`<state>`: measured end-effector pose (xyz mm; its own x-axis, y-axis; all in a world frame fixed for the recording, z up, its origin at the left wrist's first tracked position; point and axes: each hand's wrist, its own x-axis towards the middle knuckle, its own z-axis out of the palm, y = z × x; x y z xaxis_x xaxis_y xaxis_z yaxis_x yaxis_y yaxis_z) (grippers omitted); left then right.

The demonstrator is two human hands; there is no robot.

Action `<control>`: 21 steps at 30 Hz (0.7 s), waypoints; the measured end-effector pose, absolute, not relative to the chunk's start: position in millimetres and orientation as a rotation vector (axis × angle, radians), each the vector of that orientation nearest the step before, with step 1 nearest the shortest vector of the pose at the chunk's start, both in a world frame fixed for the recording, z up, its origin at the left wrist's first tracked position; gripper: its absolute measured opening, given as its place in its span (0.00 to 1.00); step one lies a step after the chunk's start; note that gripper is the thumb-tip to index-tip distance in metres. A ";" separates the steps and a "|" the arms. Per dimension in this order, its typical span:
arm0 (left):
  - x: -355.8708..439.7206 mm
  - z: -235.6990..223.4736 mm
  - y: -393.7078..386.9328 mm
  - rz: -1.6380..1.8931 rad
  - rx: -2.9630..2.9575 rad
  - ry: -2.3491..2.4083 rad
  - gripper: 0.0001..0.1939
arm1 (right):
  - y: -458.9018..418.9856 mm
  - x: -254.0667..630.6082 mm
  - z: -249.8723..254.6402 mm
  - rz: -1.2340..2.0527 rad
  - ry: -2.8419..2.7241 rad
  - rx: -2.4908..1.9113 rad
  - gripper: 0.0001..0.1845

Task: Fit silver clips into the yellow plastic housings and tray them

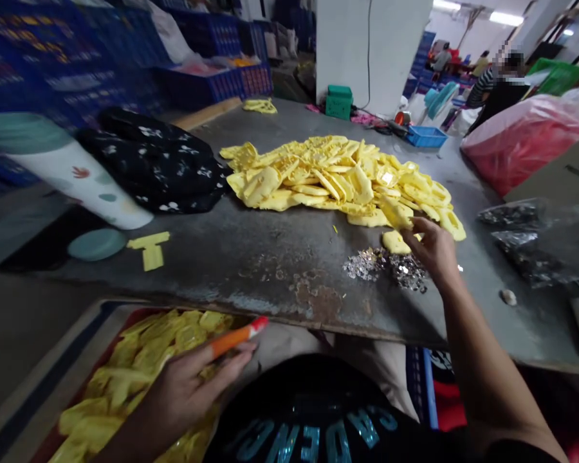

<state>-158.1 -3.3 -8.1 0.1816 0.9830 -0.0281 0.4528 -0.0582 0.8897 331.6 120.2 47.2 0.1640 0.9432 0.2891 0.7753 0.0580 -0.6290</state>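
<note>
My right hand reaches over the table and pinches a yellow moulded piece at the right front of a big heap of similar yellow pieces. Another yellow piece lies just below it. Close under the hand are small piles of shiny silvery bits. My left hand hovers over a box of yellow pieces beside my lap. Its fingers are stretched out and apart, with an orange, red-tipped cover seemingly on the index finger. Nothing shows in its grasp.
A white tumbler leans by a black patterned bag at left, near a round lid and yellow strips. Plastic bags lie at right. A blue tray and green box stand behind. People sit far off.
</note>
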 end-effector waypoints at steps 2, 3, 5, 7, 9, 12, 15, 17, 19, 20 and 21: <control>-113.3 -1.8 19.2 0.806 1.464 1.252 0.19 | 93.1 328.3 47.9 0.529 -1.578 -1.641 0.33; -89.0 3.7 29.5 0.798 1.368 1.090 0.24 | 78.7 323.3 46.8 0.636 -1.557 -1.591 0.34; -43.6 13.9 47.4 0.796 1.229 0.792 0.37 | 50.7 308.8 42.1 0.892 -1.472 -1.467 0.34; -10.2 18.8 59.2 0.742 1.111 0.563 0.48 | 26.6 292.8 35.2 1.219 -1.282 -1.293 0.28; 7.2 18.5 63.9 0.699 0.984 0.444 0.52 | 7.8 280.2 27.8 1.504 -1.042 -1.115 0.23; 7.9 14.3 62.4 0.651 0.840 0.401 0.42 | -12.1 270.9 21.5 1.649 -0.894 -1.024 0.19; -5.1 9.7 60.3 0.479 0.688 0.437 0.31 | -24.9 268.7 26.0 1.715 -0.967 -0.985 0.17; -12.6 7.4 58.0 0.306 0.605 0.502 0.30 | -29.3 268.0 33.0 1.776 -1.099 -0.945 0.15; -16.2 6.4 52.7 0.122 0.530 0.557 0.33 | -31.2 266.8 38.2 1.785 -1.252 -0.948 0.13; -16.4 6.4 49.0 0.077 0.502 0.568 0.35 | -31.7 265.6 38.7 1.771 -1.290 -0.953 0.14; -15.5 6.7 45.0 0.100 0.494 0.568 0.37 | -32.4 263.8 37.4 1.754 -1.278 -0.957 0.14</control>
<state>-15.5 45.0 6.7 0.8414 0.2245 -0.4915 0.0428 0.8790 0.4748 263.8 -32.4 37.4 -0.4384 0.8882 -0.1374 -0.1410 -0.2190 -0.9655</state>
